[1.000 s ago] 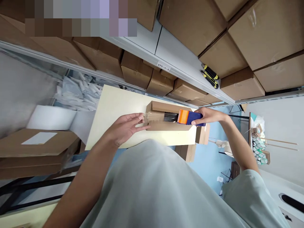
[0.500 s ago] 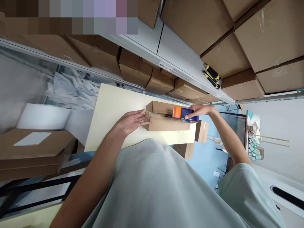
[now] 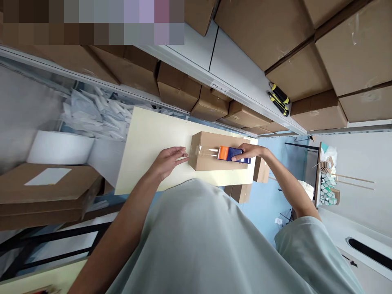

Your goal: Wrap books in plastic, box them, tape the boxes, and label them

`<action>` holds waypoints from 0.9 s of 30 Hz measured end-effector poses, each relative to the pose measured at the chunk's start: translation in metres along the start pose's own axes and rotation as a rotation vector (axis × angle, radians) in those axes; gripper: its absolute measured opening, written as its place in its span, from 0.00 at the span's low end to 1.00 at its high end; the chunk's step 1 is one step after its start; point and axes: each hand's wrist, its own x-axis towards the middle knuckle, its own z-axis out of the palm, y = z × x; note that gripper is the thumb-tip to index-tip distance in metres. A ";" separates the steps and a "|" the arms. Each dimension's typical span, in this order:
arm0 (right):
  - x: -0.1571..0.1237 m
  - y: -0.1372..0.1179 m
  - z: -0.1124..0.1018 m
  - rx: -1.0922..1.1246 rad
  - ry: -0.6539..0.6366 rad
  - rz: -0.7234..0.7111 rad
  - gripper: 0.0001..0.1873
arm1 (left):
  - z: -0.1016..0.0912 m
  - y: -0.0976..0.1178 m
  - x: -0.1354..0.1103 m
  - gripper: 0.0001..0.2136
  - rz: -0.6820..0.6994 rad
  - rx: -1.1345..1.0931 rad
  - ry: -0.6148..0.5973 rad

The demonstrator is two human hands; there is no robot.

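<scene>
A closed cardboard box (image 3: 203, 163) lies on the pale yellow tabletop (image 3: 153, 130). My right hand (image 3: 245, 152) is wrapped around a blue and orange tape dispenser (image 3: 224, 153), which rests on or just over the box's top. A clear, shiny strip of tape runs along the top from the dispenser's orange end toward the box's left end. At that left end is my left hand (image 3: 171, 159), fingers extended and apart, close to the box's edge. Whether its fingertips touch the box or tape I cannot tell.
A shelf (image 3: 239, 69) with cardboard boxes runs along the far side, and yellow-black utility knives (image 3: 278, 98) lie on it. At left are a white roll (image 3: 61, 149) and a stacked carton (image 3: 45, 188). More boxes (image 3: 240, 192) stand below the table's right end.
The dispenser has come down and slightly left onto the box top. The tape that stretched from my left fingers now lies along the box, and my left hand has shifted slightly lower.
</scene>
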 end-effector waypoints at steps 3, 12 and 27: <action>-0.002 -0.002 0.003 0.003 0.010 0.005 0.35 | -0.001 -0.004 0.004 0.17 0.031 0.039 0.003; -0.010 0.001 0.012 0.092 0.051 -0.007 0.34 | 0.002 -0.014 0.031 0.19 0.046 0.146 0.016; -0.004 0.012 0.006 0.109 0.016 0.113 0.37 | 0.019 -0.037 0.046 0.38 0.119 0.473 0.115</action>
